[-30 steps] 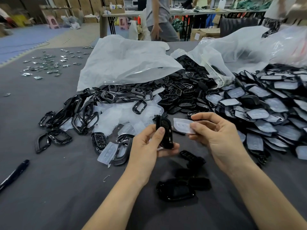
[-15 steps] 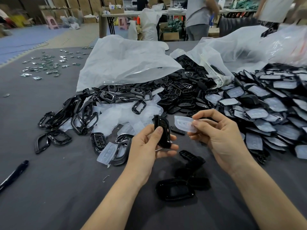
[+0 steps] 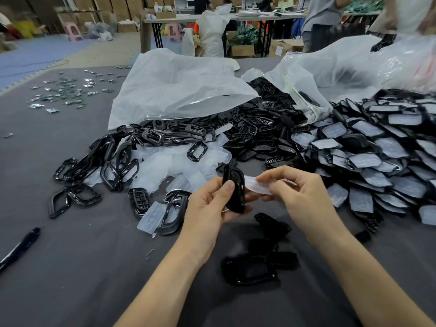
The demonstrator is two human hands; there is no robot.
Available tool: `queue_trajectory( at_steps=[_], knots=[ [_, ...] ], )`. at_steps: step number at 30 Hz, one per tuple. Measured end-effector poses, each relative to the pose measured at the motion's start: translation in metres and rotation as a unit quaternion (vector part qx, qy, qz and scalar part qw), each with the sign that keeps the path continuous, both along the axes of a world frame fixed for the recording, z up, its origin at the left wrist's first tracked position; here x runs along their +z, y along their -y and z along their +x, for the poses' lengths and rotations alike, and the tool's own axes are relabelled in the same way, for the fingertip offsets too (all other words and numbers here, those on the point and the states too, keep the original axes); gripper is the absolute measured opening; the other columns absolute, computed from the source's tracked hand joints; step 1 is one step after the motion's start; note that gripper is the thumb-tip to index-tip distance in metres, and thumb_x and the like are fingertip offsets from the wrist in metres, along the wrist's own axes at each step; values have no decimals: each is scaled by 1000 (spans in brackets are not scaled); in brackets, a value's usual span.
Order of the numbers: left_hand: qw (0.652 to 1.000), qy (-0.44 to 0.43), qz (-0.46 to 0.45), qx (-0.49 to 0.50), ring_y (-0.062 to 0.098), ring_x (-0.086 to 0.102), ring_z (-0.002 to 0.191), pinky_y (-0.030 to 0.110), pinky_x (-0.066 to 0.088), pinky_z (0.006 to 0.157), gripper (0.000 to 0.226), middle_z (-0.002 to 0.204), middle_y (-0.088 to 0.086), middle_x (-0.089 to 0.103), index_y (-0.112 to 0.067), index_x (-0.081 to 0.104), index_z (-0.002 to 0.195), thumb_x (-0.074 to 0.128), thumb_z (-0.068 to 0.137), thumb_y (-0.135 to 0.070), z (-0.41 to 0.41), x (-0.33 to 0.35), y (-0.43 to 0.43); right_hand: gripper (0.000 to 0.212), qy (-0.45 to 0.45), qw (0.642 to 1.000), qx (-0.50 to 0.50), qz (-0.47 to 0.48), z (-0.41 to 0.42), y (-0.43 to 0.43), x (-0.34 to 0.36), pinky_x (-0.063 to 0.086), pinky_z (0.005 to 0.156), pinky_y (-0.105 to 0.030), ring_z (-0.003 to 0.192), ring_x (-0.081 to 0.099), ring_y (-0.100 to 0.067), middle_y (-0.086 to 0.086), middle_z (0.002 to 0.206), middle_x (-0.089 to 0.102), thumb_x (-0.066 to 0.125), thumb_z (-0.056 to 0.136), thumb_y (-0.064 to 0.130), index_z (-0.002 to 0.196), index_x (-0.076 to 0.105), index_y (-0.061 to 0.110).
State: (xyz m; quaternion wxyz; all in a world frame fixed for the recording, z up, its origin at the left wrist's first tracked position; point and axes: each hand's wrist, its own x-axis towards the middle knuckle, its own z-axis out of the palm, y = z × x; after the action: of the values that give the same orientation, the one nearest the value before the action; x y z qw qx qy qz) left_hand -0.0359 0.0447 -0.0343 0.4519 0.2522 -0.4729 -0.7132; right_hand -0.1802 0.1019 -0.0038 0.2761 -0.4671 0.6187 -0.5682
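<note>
Shell (image 3: pixel 233 192) upright in left hand (image 3: pixel 212 206)

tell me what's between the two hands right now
In the head view, the left hand grips a black shell upright, and the translucent pad pinched by the right hand fills the rest of the gap beside it.

You have frames (image 3: pixel 113 166) heaped on the table (image 3: pixel 70 267) at your left, bag (image 3: pixel 179 90) behind them, stacked pieces (image 3: pixel 377 161) at your right, pen (image 3: pixel 20 246) near left, shell (image 3: pixel 233 192) in your left hand (image 3: pixel 207 206) just left of the pad (image 3: pixel 256 186) in your right hand (image 3: pixel 299 197), loose shells (image 3: pixel 252 267) below.
</note>
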Motion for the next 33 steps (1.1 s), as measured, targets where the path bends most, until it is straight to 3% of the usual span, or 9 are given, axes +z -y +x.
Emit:
queue_trajectory(
  at_steps=[5,9,14,20,25,29,33],
  knots=[
    [1000,-3,0,-15,19,71,79,29,57,67,18,83,8,73,-13,73,82,57,82,-22,1,0,0,11,-242,969,14,-52,7,-2,-1,45,68,-11,87,57,-7,6,95,58,71,79,5,84,66,13],
    [999,12,-13,-30,18,69,80,29,57,71,21,87,11,72,-6,68,89,57,84,-22,1,-1,-2,19,-331,942,11,-52,1,-2,-2,37,83,-12,96,51,-11,7,101,58,81,73,13,83,64,13],
    [998,27,-22,-44,25,70,87,32,58,75,23,96,14,73,-11,71,92,60,85,-30,2,0,-2,22,-372,923,50,-82,0,-3,0,41,77,-14,84,53,-12,16,82,56,75,69,4,86,63,13],
    [997,33,-20,-60,27,73,79,28,58,66,23,92,9,75,-10,66,96,56,85,-27,2,1,-3,8,-312,946,22,-90,2,-1,1,42,79,-17,85,57,-12,26,78,55,65,77,11,84,69,13],
    [998,30,-8,-49,26,74,76,23,56,59,18,98,7,75,-6,61,103,49,94,-17,2,3,-3,15,-246,967,-45,-46,-3,0,-5,39,72,-8,81,56,-4,15,75,62,69,81,9,81,68,24],
    [999,19,2,-27,25,74,76,23,56,57,15,94,8,75,-9,59,102,44,99,-9,1,3,-2,14,-76,994,-50,-59,-8,2,-2,41,59,-15,62,53,-1,11,70,66,72,82,14,77,65,24],
    [999,26,-4,-28,25,74,79,27,58,61,15,92,10,75,-9,57,105,43,100,-4,2,1,-2,16,25,998,5,-62,-3,-2,4,51,70,-37,70,61,-16,-1,74,68,75,79,12,74,66,24]
  ],
)
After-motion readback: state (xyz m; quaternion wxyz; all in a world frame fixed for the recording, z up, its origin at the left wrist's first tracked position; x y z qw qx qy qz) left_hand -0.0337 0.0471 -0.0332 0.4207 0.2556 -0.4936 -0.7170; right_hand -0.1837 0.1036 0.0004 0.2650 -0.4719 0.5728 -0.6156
